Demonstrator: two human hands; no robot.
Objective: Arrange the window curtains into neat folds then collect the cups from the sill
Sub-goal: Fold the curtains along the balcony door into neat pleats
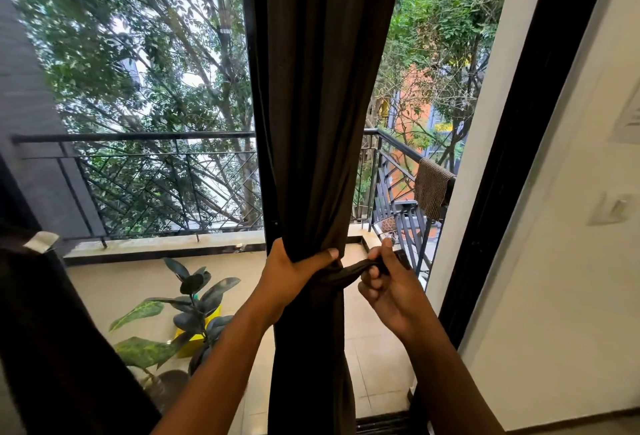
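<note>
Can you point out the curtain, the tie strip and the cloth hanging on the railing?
curtain (pixel 311 123): head view, gathered folds.
tie strip (pixel 349 272): head view, stretch between hands.
cloth (pixel 431 188): head view, its hanging middle.

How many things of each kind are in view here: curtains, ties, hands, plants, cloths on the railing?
Curtains: 2
Tie strip: 1
Hands: 2, left hand, right hand
Potted plants: 2
Cloth on railing: 1
Total: 8

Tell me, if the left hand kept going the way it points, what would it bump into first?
The left hand already grips the dark curtain, so the curtain is first. Behind it probably stands the window frame, though depth is unclear.
</note>
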